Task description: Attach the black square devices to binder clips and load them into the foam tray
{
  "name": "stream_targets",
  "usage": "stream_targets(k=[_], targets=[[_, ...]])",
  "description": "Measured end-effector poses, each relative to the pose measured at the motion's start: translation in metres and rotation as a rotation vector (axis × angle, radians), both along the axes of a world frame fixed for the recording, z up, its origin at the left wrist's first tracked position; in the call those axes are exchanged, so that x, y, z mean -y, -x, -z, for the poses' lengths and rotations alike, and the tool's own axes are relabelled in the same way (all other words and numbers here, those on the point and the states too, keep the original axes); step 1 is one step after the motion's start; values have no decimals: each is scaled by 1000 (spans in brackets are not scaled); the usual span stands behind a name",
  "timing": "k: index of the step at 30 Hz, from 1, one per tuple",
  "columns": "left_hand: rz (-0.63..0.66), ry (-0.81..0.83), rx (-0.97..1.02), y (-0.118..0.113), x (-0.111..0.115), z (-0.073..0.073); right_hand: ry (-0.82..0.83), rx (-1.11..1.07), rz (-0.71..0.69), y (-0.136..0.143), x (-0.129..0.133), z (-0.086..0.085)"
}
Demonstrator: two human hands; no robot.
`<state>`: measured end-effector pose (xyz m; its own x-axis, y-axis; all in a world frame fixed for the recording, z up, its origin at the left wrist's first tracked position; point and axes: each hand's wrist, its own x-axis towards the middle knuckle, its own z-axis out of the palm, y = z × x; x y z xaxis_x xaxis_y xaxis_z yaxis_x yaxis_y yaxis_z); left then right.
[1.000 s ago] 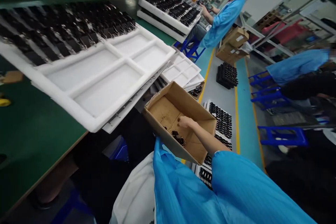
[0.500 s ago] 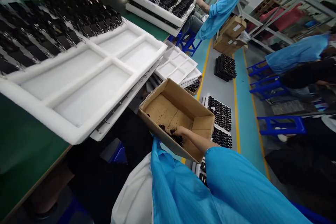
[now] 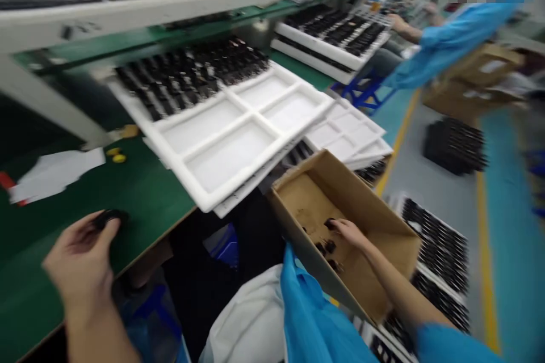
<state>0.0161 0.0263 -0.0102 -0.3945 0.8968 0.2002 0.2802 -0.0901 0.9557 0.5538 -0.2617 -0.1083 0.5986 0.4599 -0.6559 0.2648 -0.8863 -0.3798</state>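
Near the centre, the right hand (image 3: pixel 348 232) seems to be picking out a small black piece (image 3: pixel 328 223), pinched inside the cardboard box (image 3: pixel 366 204), while at near left the left hand (image 3: pixel 80 261) clamps a blurred black object (image 3: pixel 109 218), so the next move probably calls for a careful lift.

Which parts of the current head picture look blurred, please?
Head view: the dark piece in the left hand is smeared; head view: the cardboard boxes at upper right look soft; head view: the white tray looks comparatively sharp.

White paper (image 3: pixel 59 174), yellow pieces (image 3: pixel 119 158), cardboard boxes (image 3: pixel 466 71)
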Motion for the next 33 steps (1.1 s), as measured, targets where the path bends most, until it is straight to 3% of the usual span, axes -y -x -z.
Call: stream_targets(k=[2, 4, 5, 8, 10, 12, 14, 17, 20, 25, 33], targets=[[11, -6, 114, 5, 0, 4, -142, -47, -45, -2, -6, -33], [48, 13, 169, 8, 2, 4, -391, -159, -3, 1, -18, -68], [59, 21, 183, 8, 4, 3, -435, -186, -61, 9, -26, -86], [63, 37, 231, 9, 9, 1, -458, -389, -358, 71, -58, -131], [72, 36, 289, 10, 12, -1, -432, -678, -493, 136, -83, -144], [97, 28, 384, 12, 15, -2, -513, -972, -507, 205, -111, -142], [119, 17, 498, 14, 17, -4, -603, -1135, -528, 265, -141, -132], [122, 17, 643, 17, 18, -8, -751, -1133, -508, 332, -193, -117], [107, 27, 735, 20, 19, -11, -875, -1018, -468, 373, -242, -110], [66, -2, 852, 25, 20, -9, -989, -891, -580, 397, -289, -101], [72, 24, 834, 24, 23, -8, -993, -732, -715, 390, -289, -84]])
